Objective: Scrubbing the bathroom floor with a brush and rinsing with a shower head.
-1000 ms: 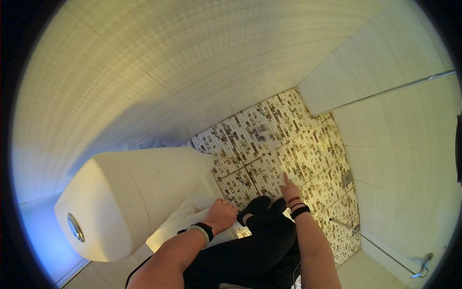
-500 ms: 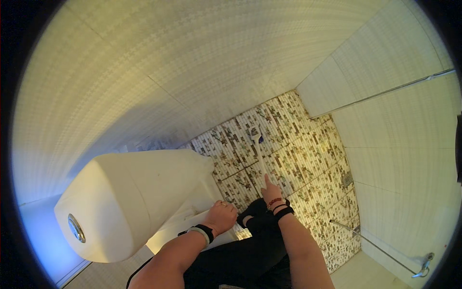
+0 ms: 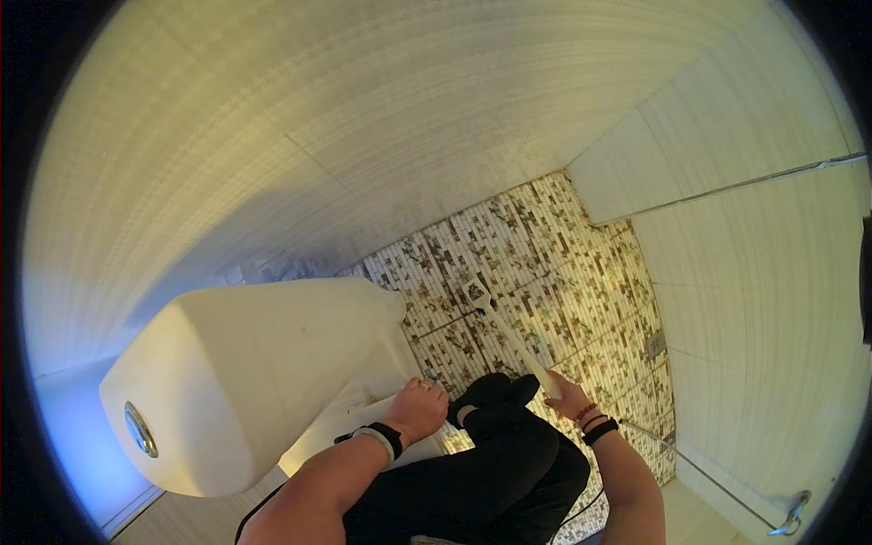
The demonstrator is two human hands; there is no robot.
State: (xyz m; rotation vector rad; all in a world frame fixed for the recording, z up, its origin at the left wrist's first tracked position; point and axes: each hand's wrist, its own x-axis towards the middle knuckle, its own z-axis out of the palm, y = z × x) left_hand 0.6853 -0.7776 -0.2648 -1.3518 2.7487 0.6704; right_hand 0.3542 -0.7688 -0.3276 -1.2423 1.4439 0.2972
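Observation:
My right hand (image 3: 569, 398) is closed round the end of a long-handled scrub brush (image 3: 520, 343). The brush is white, with an openwork head (image 3: 476, 292) and a little blue at its underside. Its head is at the patterned tile floor (image 3: 554, 272), and the handle slants back toward me. My left hand (image 3: 420, 408) rests at the front edge of the white toilet (image 3: 304, 331), fingers curled in. Whatever lies under those fingers is hidden.
Pale tiled walls (image 3: 409, 136) meet the floor ahead and on the right. The toilet's tank with a chrome flush button (image 3: 141, 429) stands at left. A metal rod (image 3: 699, 468) runs low on the right, near a drain grate (image 3: 656, 343). My dark shoes (image 3: 486, 391) are close to the brush handle.
My right hand has moved right and toward me with the brush handle. The brush head has been drawn nearer, and the handle now slants more. My left hand has stayed in place.

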